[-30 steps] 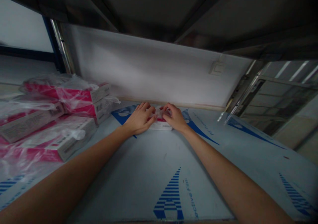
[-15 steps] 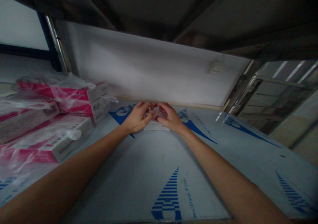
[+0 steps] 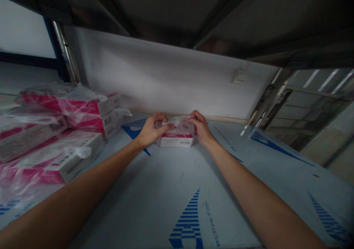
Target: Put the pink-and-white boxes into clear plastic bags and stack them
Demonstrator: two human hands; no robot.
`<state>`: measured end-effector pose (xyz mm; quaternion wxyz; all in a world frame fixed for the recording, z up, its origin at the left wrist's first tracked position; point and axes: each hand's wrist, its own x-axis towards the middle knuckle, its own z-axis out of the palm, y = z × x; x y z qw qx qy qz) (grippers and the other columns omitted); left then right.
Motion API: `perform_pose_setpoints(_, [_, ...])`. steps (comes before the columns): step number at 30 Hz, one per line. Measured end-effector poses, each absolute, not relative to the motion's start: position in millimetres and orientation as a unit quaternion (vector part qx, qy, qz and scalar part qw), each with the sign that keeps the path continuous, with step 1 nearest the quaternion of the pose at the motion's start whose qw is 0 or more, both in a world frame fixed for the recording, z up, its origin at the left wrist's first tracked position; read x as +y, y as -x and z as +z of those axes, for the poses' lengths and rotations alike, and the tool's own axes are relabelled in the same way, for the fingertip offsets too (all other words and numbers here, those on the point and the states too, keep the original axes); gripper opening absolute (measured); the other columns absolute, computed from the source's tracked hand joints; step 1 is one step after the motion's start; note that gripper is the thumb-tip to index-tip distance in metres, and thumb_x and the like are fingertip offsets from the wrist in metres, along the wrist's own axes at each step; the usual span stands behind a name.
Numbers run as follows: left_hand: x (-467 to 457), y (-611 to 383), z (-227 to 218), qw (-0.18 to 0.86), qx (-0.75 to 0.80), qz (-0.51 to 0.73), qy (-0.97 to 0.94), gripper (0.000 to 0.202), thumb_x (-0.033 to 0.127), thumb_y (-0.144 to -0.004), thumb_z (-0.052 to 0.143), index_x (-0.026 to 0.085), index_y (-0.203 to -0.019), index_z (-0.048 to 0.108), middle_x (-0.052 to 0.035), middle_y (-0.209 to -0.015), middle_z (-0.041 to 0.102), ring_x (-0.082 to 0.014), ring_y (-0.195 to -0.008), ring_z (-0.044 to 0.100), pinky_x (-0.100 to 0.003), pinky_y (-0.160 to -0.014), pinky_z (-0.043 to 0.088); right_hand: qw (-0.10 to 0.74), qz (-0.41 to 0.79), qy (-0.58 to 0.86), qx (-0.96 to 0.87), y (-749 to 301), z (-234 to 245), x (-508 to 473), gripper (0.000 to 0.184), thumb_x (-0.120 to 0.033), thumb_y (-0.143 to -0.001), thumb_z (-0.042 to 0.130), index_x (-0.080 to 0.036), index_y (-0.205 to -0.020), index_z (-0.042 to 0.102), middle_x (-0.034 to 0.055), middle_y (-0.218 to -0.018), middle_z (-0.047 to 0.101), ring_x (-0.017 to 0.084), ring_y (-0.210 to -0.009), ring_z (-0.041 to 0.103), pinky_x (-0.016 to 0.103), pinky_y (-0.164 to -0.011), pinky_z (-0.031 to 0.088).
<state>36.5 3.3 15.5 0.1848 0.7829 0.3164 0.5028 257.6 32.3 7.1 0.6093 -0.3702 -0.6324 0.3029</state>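
A pink and white box (image 3: 177, 141) in a clear plastic bag (image 3: 177, 122) lies on the film-covered shelf, close to the back wall. My left hand (image 3: 152, 130) is at the left side of the box, its thumb and fingers closed on the bag's plastic. At the right side, my right hand (image 3: 201, 127) pinches the plastic near the box's top. Bunched plastic lies over the top of the box between both hands. The box's white end faces me.
On the left, several bagged pink and white boxes (image 3: 83, 111) are stacked. A dark metal shelf (image 3: 166, 13) hangs low overhead. Metal posts (image 3: 65, 50) stand at the sides, and a wall switch (image 3: 240, 76) is at the back.
My hands have moved apart, the right one shifting rightward and slightly up. More of the box's pink top and white end shows between them.
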Motion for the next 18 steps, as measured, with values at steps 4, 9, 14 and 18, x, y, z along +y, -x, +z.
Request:
perform_pose_setpoints(4, [-6.1, -42.3, 16.9, 0.198, 0.285, 0.488, -0.801, 0.031, 0.043, -0.086, 0.06, 0.018, -0.07, 0.055, -0.0032, -0.082, 0.062, -0.0185, -0.08, 0.058, -0.034, -0.079, 0.046, 0.651, 0.37, 0.35, -0.563, -263.5, 12.0, 36.0, 0.025, -0.033, -0.066, 0.059, -0.026, -0.069, 0.035, -0.0042, -0.061, 0.053, 0.019, -0.061, 0.054, 0.03, -0.059, 0.043])
perform_pose_setpoints(9, [-16.9, -45.9, 18.2, 0.071, 0.271, 0.469, -0.837, 0.032, 0.046, -0.088, 0.057, 0.018, -0.074, 0.056, -0.0016, -0.075, 0.058, -0.0153, -0.068, 0.055, -0.029, -0.066, 0.044, 0.687, 0.42, 0.323, -0.498, -281.2, 21.7, 36.8, 0.023, -0.036, -0.063, 0.057, -0.026, -0.07, 0.036, -0.0013, -0.062, 0.056, 0.022, -0.064, 0.06, 0.035, -0.064, 0.049])
perform_pose_setpoints(14, [-25.8, -50.4, 13.9, -0.14, 0.254, 0.363, -0.885, 0.023, 0.039, -0.092, 0.052, 0.019, -0.084, 0.06, -0.0028, -0.075, 0.063, -0.0167, -0.069, 0.06, -0.028, -0.064, 0.043, 0.683, 0.412, 0.336, -0.5, -289.4, 30.8, 28.4, 0.021, -0.047, -0.073, 0.056, -0.026, -0.075, 0.052, -0.0031, -0.057, 0.049, 0.019, -0.059, 0.056, 0.032, -0.061, 0.044])
perform_pose_setpoints(18, [-31.2, -55.9, 14.2, -0.191, 0.262, 0.306, -0.895, 0.026, 0.037, -0.095, 0.044, 0.02, -0.1, 0.063, -0.0032, -0.08, 0.071, -0.0178, -0.068, 0.065, -0.028, -0.06, 0.044, 0.639, 0.373, 0.359, -0.57, -282.5, 31.4, 22.8, 0.035, -0.056, -0.079, 0.057, -0.023, -0.071, 0.066, -0.003, -0.055, 0.048, 0.014, -0.054, 0.048, 0.028, -0.057, 0.036])
